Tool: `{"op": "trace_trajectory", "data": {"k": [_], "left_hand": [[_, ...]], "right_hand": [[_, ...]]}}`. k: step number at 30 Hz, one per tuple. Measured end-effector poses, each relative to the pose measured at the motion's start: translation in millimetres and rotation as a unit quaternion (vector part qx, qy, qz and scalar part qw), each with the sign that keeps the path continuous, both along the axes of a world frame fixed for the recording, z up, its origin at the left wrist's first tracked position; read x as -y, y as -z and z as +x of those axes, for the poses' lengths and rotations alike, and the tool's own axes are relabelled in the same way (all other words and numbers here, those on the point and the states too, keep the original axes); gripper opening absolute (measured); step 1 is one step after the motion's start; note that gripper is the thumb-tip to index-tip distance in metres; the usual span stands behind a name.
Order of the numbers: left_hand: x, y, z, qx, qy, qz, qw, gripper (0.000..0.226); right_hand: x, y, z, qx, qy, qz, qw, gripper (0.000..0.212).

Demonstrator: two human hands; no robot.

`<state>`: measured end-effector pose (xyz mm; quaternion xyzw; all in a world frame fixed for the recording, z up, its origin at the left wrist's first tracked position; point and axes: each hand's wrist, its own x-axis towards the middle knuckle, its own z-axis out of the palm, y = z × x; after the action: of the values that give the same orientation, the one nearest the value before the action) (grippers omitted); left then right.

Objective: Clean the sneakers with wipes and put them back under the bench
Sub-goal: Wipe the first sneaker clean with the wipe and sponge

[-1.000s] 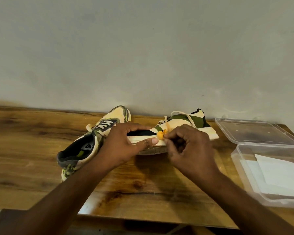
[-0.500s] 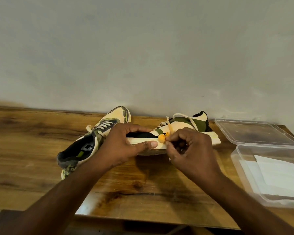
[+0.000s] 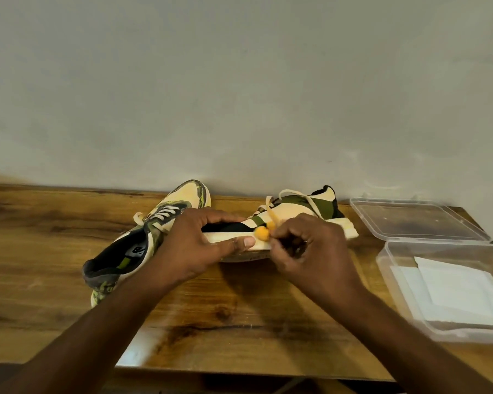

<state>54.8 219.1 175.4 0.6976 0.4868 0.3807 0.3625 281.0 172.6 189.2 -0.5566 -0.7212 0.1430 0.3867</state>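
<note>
Two cream, green and black sneakers are on the wooden bench top. The left sneaker stands upright with its toe towards the wall. The right sneaker lies tipped on its side, sole edge facing me. My left hand grips this sneaker's front part, thumb along the cream sole edge. My right hand has curled fingers pinching a small yellow-orange wad against the sneaker's side; whether it is a wipe cannot be told. Folded white wipes lie in a clear plastic box at the right.
The box's clear lid lies flat behind the box, near the wall. The bench's front edge runs just below my forearms. Loose cream laces stick up from the tipped sneaker.
My right hand has shifted slightly right along the sneaker's side with the yellow-orange wad, and the tipped sneaker has turned a little. The left sneaker and the box stay put.
</note>
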Motion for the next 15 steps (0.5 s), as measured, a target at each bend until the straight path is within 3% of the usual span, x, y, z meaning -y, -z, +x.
{"op": "trace_trajectory", "data": {"k": [6, 12, 15], "left_hand": [[-1.8, 0.4, 0.0, -0.01, 0.001, 0.0, 1.0, 0.062], [-2.4, 4.0, -1.2, -0.025, -0.013, 0.022, 0.999, 0.064], [-1.2, 2.2, -0.6, -0.019, -0.006, 0.022, 1.0, 0.06]], "right_hand": [[-14.2, -0.9, 29.5, 0.017, 0.118, 0.0, 0.993, 0.018], [3.0, 0.1, -2.0, -0.005, 0.01, -0.008, 1.0, 0.018], [-4.6, -3.9, 25.0, 0.023, 0.056, -0.017, 0.998, 0.011]]}}
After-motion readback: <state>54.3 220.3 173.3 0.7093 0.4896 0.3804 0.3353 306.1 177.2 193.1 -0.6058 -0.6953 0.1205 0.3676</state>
